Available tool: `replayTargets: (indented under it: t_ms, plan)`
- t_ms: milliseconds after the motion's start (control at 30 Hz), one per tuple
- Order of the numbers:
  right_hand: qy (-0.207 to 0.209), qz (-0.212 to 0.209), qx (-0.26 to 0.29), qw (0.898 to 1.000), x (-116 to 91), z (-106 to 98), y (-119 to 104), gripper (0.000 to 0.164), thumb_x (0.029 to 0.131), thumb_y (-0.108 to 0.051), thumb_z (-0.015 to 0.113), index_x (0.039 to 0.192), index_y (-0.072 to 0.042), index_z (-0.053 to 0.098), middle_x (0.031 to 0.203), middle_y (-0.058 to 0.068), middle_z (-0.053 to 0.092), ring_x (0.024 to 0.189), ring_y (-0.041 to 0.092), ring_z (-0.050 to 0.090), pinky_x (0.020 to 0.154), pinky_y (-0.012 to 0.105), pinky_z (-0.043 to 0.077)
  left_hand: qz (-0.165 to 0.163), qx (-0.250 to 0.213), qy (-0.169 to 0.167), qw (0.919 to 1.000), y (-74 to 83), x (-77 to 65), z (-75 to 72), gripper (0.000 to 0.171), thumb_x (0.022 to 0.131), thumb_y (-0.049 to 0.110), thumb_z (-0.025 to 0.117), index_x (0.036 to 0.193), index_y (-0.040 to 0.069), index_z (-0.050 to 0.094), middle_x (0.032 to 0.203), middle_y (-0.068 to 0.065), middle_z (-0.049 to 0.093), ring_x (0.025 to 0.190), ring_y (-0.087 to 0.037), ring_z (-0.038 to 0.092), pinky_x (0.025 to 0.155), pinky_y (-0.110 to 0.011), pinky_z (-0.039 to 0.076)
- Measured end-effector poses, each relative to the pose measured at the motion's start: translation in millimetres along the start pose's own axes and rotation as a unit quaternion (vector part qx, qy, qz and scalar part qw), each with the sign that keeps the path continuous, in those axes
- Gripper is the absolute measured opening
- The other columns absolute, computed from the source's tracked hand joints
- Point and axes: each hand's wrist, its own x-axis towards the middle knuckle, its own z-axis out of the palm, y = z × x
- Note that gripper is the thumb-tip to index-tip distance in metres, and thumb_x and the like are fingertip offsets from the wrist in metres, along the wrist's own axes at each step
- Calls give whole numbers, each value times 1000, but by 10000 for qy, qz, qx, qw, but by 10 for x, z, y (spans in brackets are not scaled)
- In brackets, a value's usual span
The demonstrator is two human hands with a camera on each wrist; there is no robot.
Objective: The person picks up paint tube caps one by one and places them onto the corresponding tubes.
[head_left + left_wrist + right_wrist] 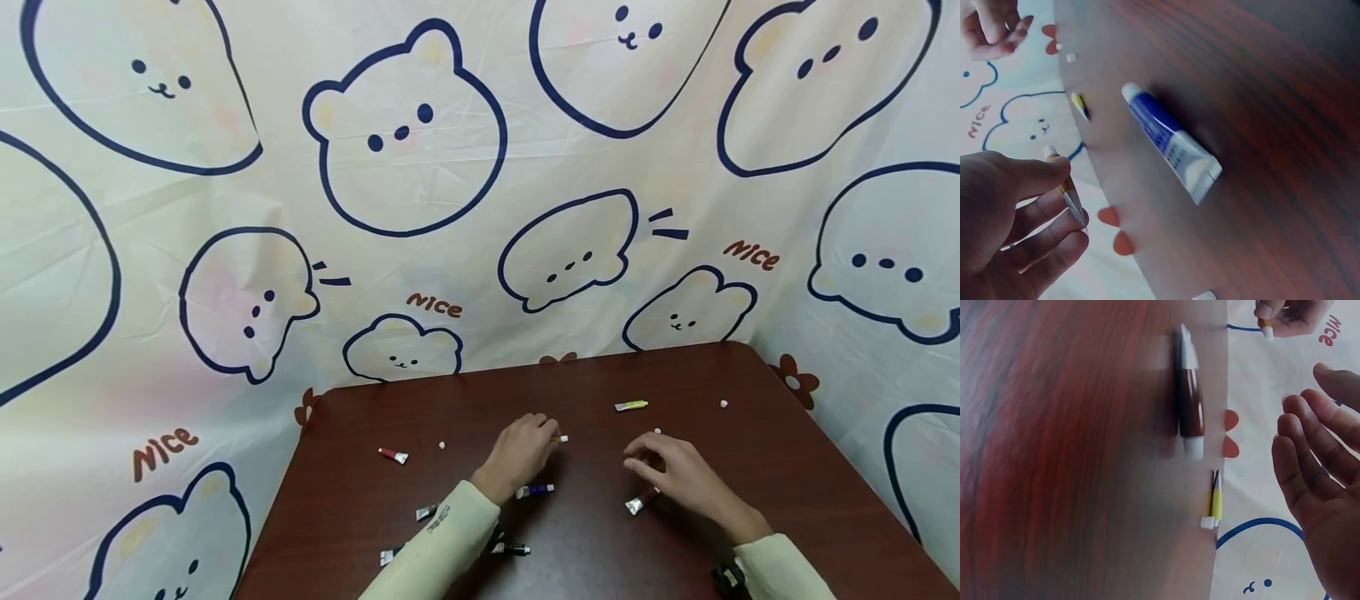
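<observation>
My left hand (522, 454) pinches a small orange-brown paint tube (1067, 190) with a white cap between thumb and fingers, above the table. Just below that hand lies a blue paint tube (536, 492), its silver crimped end and white cap plain in the left wrist view (1157, 128). Over the table's right half hovers my right hand (678, 471), fingers loosely bent and holding nothing. Beneath it a brown paint tube (1191, 406) lies on the wood. A small white cap (657, 431) sits just beyond the right hand's fingers.
On the dark wooden table (585, 533) lie a yellow tube (632, 406) at the back, a red tube (393, 455) at left, and a black tube (512, 549) near the left sleeve. Small white pieces (723, 403) are scattered about. A bear-print cloth (465, 267) hangs behind.
</observation>
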Motion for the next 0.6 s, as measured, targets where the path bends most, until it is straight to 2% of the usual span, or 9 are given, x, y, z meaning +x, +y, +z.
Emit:
replayTargets:
  t_ms: [200, 433, 600]
  plan:
    - [203, -105, -219, 9995, -25, -51, 118, 8, 98, -20, 83, 104, -21, 77, 91, -21, 66, 78, -7, 58, 66, 23, 54, -150, -69, -220, 9996, -51, 23, 63, 8, 106, 26, 74, 107, 18, 75, 99, 4, 72, 89, -11, 69, 74, -21, 58]
    - [222, 131, -500, 9984, -15, -169, 241, 7, 100, -23, 82, 103, -23, 76, 93, -19, 67, 80, -6, 58, 69, 24, 54, -281, -116, -444, 9985, -59, 23, 130, 8, 107, 25, 73, 109, 18, 75, 101, 3, 73, 91, -13, 70, 74, -23, 59]
    - [299, 227, -726, 9967, -7, -252, 368, 8, 99, -22, 82, 105, -21, 77, 95, -14, 71, 81, -6, 60, 70, 25, 56, -337, -49, -577, 9978, -59, 28, 182, 8, 106, 26, 75, 107, 19, 76, 100, 3, 73, 90, -12, 69, 74, -23, 59]
